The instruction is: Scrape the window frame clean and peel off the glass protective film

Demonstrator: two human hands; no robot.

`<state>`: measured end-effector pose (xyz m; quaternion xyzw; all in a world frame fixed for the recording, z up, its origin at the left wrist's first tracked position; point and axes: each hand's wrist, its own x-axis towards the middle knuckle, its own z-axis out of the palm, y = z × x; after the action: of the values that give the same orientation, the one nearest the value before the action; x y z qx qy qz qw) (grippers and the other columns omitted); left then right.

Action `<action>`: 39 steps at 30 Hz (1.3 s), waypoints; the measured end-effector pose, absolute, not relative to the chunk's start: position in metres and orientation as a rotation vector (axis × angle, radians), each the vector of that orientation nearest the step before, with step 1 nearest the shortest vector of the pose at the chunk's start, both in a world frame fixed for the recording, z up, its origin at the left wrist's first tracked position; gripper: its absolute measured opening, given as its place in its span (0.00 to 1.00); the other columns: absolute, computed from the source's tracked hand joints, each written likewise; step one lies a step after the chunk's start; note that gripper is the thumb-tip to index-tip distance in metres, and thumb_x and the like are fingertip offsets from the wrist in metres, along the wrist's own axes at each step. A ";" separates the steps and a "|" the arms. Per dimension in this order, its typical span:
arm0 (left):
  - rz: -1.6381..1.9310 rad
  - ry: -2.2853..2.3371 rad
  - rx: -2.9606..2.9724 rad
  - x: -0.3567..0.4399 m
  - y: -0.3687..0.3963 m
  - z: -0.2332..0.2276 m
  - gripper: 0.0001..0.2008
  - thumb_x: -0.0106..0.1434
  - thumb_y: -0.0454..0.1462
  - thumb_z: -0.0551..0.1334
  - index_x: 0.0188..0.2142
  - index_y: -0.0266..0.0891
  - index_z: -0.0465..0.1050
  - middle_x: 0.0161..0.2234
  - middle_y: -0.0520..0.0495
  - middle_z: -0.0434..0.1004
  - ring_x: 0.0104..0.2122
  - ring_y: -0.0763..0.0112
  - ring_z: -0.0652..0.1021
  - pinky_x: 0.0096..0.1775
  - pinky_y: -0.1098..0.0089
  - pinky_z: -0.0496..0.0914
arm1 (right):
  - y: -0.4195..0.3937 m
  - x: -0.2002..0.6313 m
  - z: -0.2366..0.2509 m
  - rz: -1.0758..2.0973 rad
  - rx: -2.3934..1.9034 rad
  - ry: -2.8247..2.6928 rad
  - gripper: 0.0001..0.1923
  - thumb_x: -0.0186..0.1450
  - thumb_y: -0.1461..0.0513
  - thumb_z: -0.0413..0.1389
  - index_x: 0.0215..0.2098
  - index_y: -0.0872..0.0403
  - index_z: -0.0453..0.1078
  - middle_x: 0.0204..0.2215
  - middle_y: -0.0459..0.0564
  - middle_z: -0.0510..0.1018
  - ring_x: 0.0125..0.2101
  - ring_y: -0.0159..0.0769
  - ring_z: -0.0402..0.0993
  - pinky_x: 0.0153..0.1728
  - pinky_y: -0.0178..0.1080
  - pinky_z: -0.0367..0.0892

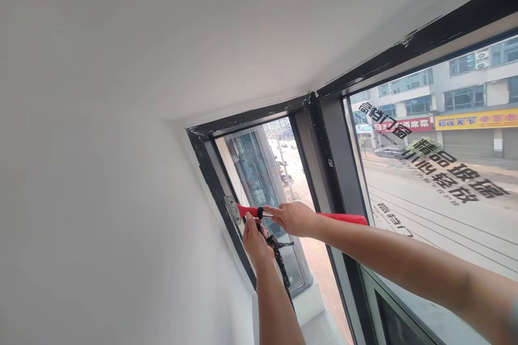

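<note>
The right hand (293, 218) is closed around the red handle of a scraper (259, 211), whose metal blade sits against the left upright of the black window frame (210, 172). Just below, the left hand (254, 240) pinches a dark strip of peeled material (279, 256) that dangles from the frame, fingers curled tight on it. Both arms reach up towards the side pane (259, 172). To do this cleanly, I'd say keep the blade flat and low along the frame, and hold the strip taut so it lifts without tearing. To the right, the big pane (445, 183) carries printed protective film, with white wall (101, 226) on the left.
</note>
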<state>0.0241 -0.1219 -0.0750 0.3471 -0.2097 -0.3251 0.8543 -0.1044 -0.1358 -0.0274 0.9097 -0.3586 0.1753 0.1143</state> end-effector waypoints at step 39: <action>-0.852 -0.317 0.537 0.027 -0.129 -0.065 0.13 0.56 0.38 0.67 0.26 0.32 0.67 0.21 0.53 0.62 0.16 0.83 0.58 0.15 0.79 0.52 | -0.142 -0.102 -0.008 0.397 2.626 -1.019 0.25 0.71 0.53 0.38 0.65 0.44 0.49 0.31 0.53 0.75 0.28 0.41 0.73 0.24 0.35 0.64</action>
<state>0.0271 -0.1294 -0.0650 0.2560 -0.1513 -0.4065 0.8639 -0.1016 -0.1417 -0.0079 0.9130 -0.3541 0.1382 0.1479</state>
